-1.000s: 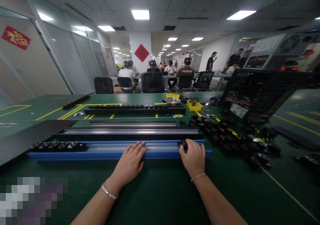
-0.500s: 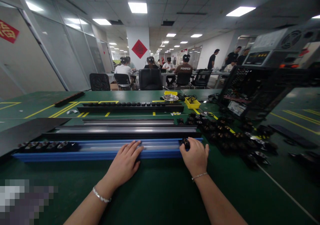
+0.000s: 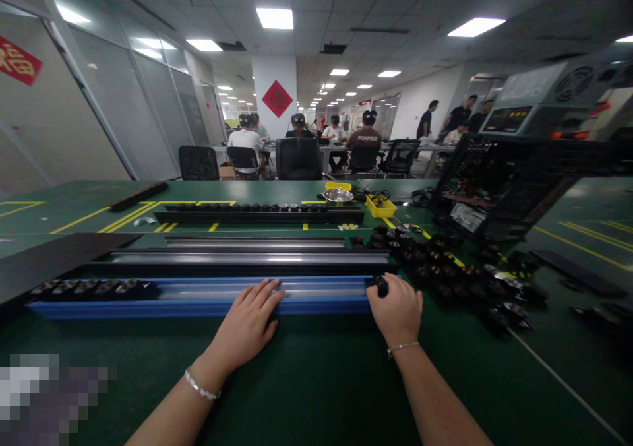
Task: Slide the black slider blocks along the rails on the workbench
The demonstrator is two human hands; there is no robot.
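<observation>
A long blue rail (image 3: 198, 307) with a pale metallic channel lies across the table in front of me. My left hand (image 3: 253, 311) rests on its middle, fingers stretched out, palm down. At the rail's right end my right hand (image 3: 398, 304) is closed around a small black part (image 3: 380, 286), which sits at the channel; its exact kind is partly hidden by the fingers. Several black parts with metallic tops (image 3: 106, 287) stand in a row in the channel's left end.
Behind lie black rails (image 3: 237, 268), one of them (image 3: 257, 218) carrying a row of parts. Many loose black parts (image 3: 459, 271) are heaped at right, near an open computer case (image 3: 499, 182). A yellow bin (image 3: 380, 207) and a metal dish (image 3: 337, 195) stand at the back.
My right hand has moved a little to the right along the rail with the small black part. My left hand has stayed in place.
</observation>
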